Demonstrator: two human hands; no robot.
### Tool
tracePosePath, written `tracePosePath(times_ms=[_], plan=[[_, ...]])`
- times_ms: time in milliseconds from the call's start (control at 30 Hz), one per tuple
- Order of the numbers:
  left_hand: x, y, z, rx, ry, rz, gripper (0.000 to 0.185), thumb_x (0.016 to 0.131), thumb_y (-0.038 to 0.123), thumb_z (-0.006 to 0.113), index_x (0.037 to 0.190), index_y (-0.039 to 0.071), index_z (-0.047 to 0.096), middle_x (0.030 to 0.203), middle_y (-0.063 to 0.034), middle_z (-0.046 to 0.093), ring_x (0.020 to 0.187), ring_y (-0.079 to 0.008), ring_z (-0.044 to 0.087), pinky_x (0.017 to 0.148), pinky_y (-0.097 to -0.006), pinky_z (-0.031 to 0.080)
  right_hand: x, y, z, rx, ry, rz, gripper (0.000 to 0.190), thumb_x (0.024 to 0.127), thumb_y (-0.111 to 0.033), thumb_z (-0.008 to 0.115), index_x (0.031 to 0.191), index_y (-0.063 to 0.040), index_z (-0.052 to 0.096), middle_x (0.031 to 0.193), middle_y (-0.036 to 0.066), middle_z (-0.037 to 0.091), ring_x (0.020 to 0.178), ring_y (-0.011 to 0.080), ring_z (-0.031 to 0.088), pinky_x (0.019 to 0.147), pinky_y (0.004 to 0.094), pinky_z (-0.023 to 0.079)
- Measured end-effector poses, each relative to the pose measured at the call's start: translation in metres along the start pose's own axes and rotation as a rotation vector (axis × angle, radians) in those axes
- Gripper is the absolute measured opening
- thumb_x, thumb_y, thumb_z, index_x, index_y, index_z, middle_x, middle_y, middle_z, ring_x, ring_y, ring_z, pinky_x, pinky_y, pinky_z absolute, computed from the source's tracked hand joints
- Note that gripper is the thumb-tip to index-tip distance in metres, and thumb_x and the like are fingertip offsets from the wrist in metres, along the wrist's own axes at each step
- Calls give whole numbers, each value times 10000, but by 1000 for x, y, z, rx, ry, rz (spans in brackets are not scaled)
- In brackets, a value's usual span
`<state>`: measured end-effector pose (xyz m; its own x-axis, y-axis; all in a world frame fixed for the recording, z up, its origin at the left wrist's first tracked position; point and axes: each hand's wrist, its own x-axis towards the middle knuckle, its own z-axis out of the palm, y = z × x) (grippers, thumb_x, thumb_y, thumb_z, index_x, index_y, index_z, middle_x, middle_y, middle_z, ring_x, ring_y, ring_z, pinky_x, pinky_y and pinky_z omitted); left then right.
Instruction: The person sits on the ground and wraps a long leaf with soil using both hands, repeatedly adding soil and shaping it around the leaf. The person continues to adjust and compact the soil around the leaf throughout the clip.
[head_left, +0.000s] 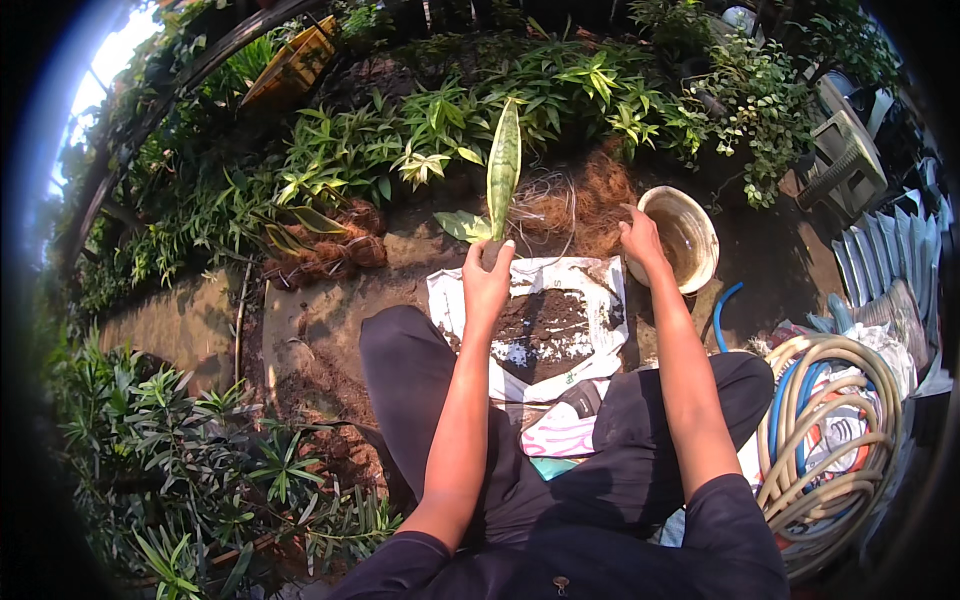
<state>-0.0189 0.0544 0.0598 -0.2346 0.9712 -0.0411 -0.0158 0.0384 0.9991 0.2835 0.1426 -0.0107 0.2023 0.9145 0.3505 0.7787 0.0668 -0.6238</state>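
Note:
My left hand (487, 281) grips the dark base of an upright snake plant leaf (504, 161), green with pale yellow edges. Below it lies a white plastic sack (452, 294) with dark soil (541, 322) spread over it. My right hand (643, 241) is beside the left rim of a round, cream-coloured tub (705, 247); whether its fingertips hold anything cannot be told. Brown coconut fibre (604, 196) and a tangle of thin pale string (546, 202) lie just beyond the sack. Left of them, several fibre-wrapped bundles (330, 255) carry more snake plant leaves (316, 220).
Coiled beige hose (825, 450) sits at the right, near a blue hose end (718, 319) and stacked silvery bags (892, 255). Leafy plants (450, 120) line the far side; a bush (217, 457) stands at lower left. A yellow crate (292, 64) is at upper left.

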Motion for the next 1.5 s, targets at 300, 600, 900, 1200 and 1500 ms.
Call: tracePosePath(times_ms=[300, 600, 900, 1200, 1500], plan=[[2, -1, -9, 7, 12, 6, 306, 906, 251, 708, 1023, -19, 622, 755, -1, 593, 657, -70, 509, 583, -262, 421, -64, 26, 54, 149, -538, 262, 145, 869, -96, 703, 977, -1, 695, 845, 103, 720, 711, 191, 702, 668, 358, 560], [-2, 10, -26, 40, 60, -56, 319, 903, 258, 706, 1055, -8, 614, 736, 4, 585, 632, -70, 514, 565, -264, 424, -142, 59, 126, 449, -800, 671, 258, 949, -157, 642, 1177, -38, 651, 998, 87, 699, 890, 178, 683, 702, 347, 567], [-1, 11, -30, 48, 63, -52, 310, 911, 249, 701, 1064, -5, 609, 734, 1, 589, 620, -71, 513, 555, -260, 422, -128, 35, 120, 167, -442, 259, 636, 886, -47, 503, 1500, -1, 343, 1516, 255, 375, 1409, 389, 362, 1154, 416, 319], [8, -5, -23, 104, 51, -16, 320, 898, 249, 709, 1042, -23, 623, 765, -20, 623, 659, -81, 531, 591, -275, 439, -120, 9, 130, 0, -391, 121, 682, 880, -13, 506, 1515, 30, 263, 1555, 317, 229, 1445, 459, 237, 1209, 469, 202], [8, 2, -29, 58, 68, -6, 308, 909, 227, 703, 1056, -30, 616, 771, -12, 615, 664, -70, 525, 590, -268, 437, -139, -9, 154, -21, -180, 92, 653, 895, -147, 646, 1428, 70, 337, 1408, 314, 368, 1295, 481, 385, 1102, 513, 343]])
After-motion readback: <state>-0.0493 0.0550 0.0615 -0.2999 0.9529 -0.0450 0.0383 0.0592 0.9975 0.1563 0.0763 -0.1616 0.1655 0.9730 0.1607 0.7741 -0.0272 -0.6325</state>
